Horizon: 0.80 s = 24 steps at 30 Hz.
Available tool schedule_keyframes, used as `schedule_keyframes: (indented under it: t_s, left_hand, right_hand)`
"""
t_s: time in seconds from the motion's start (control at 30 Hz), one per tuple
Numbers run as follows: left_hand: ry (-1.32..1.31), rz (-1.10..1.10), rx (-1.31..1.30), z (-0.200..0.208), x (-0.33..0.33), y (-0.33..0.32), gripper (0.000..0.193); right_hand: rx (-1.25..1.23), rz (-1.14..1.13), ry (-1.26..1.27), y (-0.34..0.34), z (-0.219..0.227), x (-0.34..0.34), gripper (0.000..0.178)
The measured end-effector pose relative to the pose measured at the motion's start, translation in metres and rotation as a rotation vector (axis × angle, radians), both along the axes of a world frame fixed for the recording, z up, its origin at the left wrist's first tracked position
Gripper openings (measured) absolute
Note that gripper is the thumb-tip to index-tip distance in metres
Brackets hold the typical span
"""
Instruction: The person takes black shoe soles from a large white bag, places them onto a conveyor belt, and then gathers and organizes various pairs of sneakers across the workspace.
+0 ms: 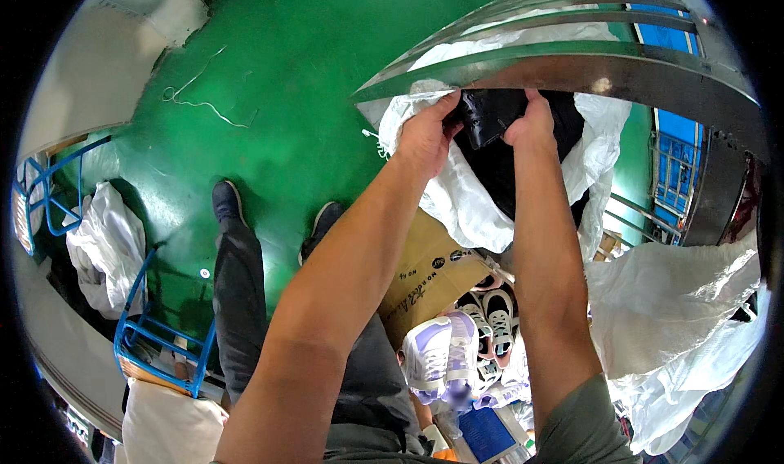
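Both my arms reach forward to an opened white woven sack (478, 211) with black material (498, 174) inside. Over its mouth, a glossy black piece (490, 117) is held between my hands; whether it is leather or plastic film I cannot tell. My left hand (426, 137) grips its left edge with curled fingers. The right hand (532, 123) is closed on its right edge, thumb on top. A metal rack's edge hides the far side of the piece and some fingertips.
A metal rack (588, 64) curves just beyond my hands. Below the sack stands a cardboard box (416, 293) beside purple-and-white sneakers (441, 350) and black-and-white sneakers (498, 321). White sacking (670, 301) lies at right. Blue-framed stools (167, 341) stand at left on the green floor (278, 97).
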<state>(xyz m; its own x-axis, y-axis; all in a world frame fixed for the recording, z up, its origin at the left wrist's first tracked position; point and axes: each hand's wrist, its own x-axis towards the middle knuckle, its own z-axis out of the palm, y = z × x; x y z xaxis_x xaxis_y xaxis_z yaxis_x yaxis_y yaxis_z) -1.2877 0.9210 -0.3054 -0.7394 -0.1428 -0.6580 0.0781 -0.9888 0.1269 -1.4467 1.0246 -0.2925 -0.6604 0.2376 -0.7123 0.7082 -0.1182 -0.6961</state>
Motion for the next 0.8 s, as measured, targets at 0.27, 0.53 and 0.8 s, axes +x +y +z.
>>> schedule_keyframes:
  t_s: [0.27,0.53,0.8]
  left_hand:
    - [0.139,-0.033,0.158,-0.026,0.031,-0.007,0.031]
    - [0.231,-0.101,0.178,-0.026,0.056,0.009,0.039]
    - [-0.029,0.114,0.191,-0.041,0.028,0.009,0.028]
  right_hand:
    - [-0.083,-0.034,0.049,-0.008,0.052,0.065,0.056]
    - [-0.017,0.227,-0.051,0.028,0.064,0.077,0.051]
    - [0.891,0.796,0.347,-0.002,0.034,0.038,0.071]
